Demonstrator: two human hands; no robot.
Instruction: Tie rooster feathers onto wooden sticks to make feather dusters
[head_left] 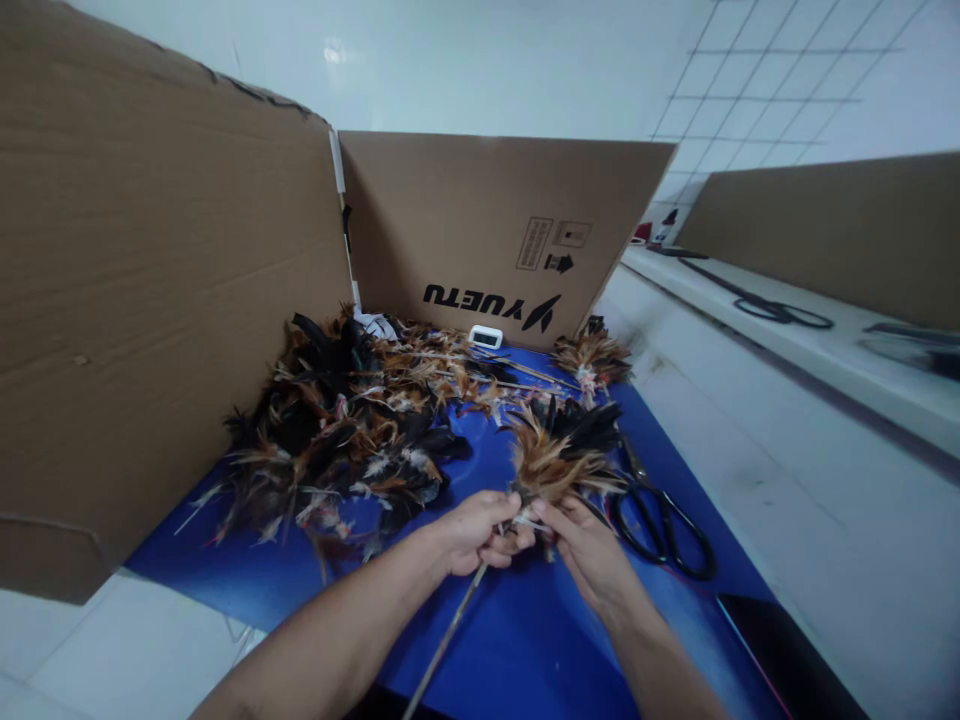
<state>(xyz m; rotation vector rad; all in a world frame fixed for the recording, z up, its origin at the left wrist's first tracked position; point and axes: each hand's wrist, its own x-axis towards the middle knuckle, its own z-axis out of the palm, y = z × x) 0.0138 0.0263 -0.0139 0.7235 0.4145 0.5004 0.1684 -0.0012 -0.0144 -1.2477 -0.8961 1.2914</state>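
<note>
Both my hands meet at the base of a bundle of brown and black feathers (pixel 559 455) fixed around a thin stick (pixel 448 640), like a feather duster. My left hand (pixel 480 530) is closed around the stick just below the feathers, thumb on top. With thumb and fingers, my right hand (pixel 581 540) pinches the pale quill ends at the bundle's right side. The stick slants down toward me, past my left forearm. Just right of my right hand lie black-handled scissors (pixel 667 535). Whether a thread is in my fingers is too small to tell.
A large pile of loose feathers (pixel 337 430) covers the left of the blue surface (pixel 525 640). Cardboard panels (pixel 450 220) stand behind and left. A small white digital display (pixel 486 337), another feather bunch (pixel 592 355) and a dark flat object (pixel 787 655) lie around. More scissors (pixel 780 310) rest on the right ledge.
</note>
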